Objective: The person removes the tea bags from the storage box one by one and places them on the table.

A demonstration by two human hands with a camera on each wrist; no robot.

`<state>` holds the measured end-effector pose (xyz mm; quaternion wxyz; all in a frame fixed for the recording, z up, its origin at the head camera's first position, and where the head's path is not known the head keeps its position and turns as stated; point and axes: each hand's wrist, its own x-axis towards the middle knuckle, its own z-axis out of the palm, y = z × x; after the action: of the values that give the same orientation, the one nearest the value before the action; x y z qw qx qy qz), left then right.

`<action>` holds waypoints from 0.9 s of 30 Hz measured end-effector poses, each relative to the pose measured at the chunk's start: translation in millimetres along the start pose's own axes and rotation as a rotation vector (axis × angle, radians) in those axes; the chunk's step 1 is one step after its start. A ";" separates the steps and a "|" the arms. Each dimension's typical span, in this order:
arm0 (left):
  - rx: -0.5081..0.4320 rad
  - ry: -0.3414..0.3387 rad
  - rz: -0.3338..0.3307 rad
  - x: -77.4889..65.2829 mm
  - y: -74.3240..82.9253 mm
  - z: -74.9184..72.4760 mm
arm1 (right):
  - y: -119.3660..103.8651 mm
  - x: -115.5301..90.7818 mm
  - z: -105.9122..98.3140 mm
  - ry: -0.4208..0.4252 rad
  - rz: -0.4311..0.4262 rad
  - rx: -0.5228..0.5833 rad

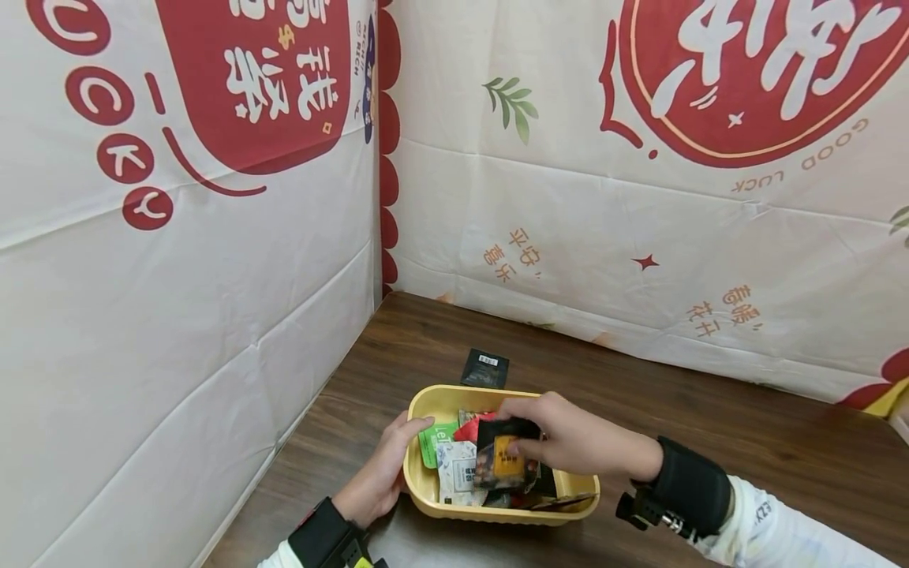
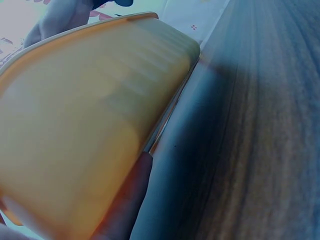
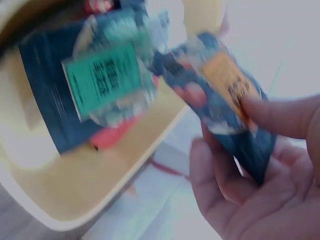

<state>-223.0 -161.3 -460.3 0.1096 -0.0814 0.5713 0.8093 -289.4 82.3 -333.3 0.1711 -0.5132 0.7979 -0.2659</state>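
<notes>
My left hand (image 1: 383, 469) grips the left end of a yellow plastic basket (image 1: 490, 517), its thumb over the rim. In the left wrist view, a finger (image 2: 131, 195) lies against the underside. My right hand (image 1: 578, 438) pinches a small black pouch with an orange label (image 1: 507, 459) above the basket, thumb on the label. Inside the basket lie a green packet (image 1: 435, 446), a white printed packet (image 1: 457, 473) and a red packet (image 1: 469, 430). The right wrist view also shows a dark pouch with a green label (image 3: 105, 80) in there.
A black packet with a white sticker (image 1: 486, 368) lies on the dark wooden table (image 1: 639, 394) behind the basket. White printed cloth (image 1: 298, 300) hangs along the left and back edges of the table.
</notes>
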 end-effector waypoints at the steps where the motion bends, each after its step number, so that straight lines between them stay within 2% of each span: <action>1: 0.000 -0.002 0.001 0.1 0.0 0.1 | 1.8 -0.6 -4.6 0.042 0.017 -0.001; 3: 0.003 -0.003 0.004 0.3 0.4 0.2 | 7.3 -1.2 -14.3 0.148 0.063 -0.010; 7: 0.009 -0.001 0.009 1.0 0.9 0.5 | 30.2 -2.4 -34.6 0.345 0.247 0.020; 10: 0.011 0.000 0.008 0.8 0.2 0.9 | 57.5 -5.4 -48.0 0.414 0.373 0.102; 13: 0.007 0.003 0.003 0.5 -1.4 1.1 | 85.4 -7.9 -57.3 0.413 0.430 0.150; 17: 0.000 0.006 -0.003 0.5 -3.0 0.4 | 115.0 -6.3 -60.3 0.337 0.464 0.197; 24: -0.009 0.009 0.014 2.1 -3.1 -0.4 | 159.5 12.1 -47.2 0.214 0.552 0.291; 27: -0.013 0.008 0.010 1.8 -2.6 0.0 | 172.1 20.6 -38.9 0.200 0.593 0.231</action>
<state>-224.0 -160.3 -463.2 0.1029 -0.0824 0.5670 0.8131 -444.5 130.3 -405.4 0.2186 -0.2073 0.8900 -0.3423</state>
